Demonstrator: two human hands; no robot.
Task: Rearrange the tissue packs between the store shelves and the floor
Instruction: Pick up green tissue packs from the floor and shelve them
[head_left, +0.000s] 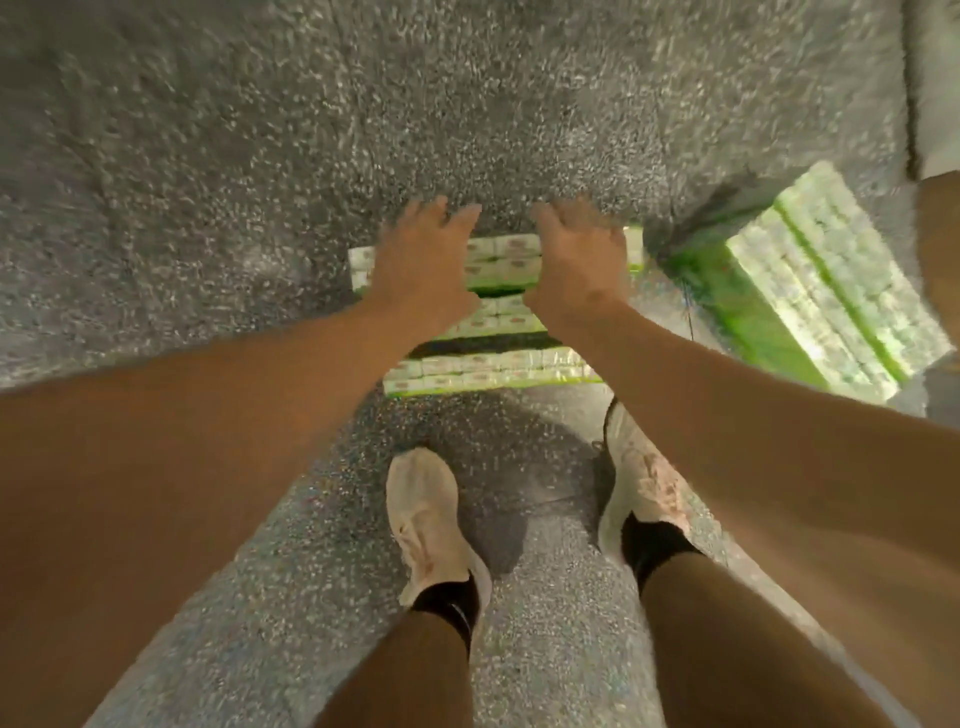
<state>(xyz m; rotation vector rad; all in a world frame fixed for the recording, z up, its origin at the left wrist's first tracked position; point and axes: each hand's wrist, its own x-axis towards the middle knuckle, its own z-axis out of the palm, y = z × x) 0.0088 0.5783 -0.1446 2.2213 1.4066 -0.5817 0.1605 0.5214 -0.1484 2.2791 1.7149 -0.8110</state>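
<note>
1. Tissue packs (498, 260) lie in green-and-white rows on the speckled floor (260, 130), directly beneath both outstretched hands and just ahead of the person's feet.
2. Left hand (421, 260) and right hand (582, 260) hover over the farthest row, fingers spread and relaxed, gripping nothing; motion blur leaves it unclear whether either palm touches the wrapping.
3. The rows run crosswise to the arms, their long axis spanning from one hand to the other, so each hand sits over one end, neither clearly nearer.
4. Two more rows (493, 369) lie nearer the body, behind the wrists and between the forearms.
5. A larger wrapped bale (821, 291) stands tilted to the outside of the right hand, close to that end of the row; it looks likeliest to crowd a lift.
6. Pale shoes (431, 519) stand well behind the hands, the right one just beside the nearest row.
</note>
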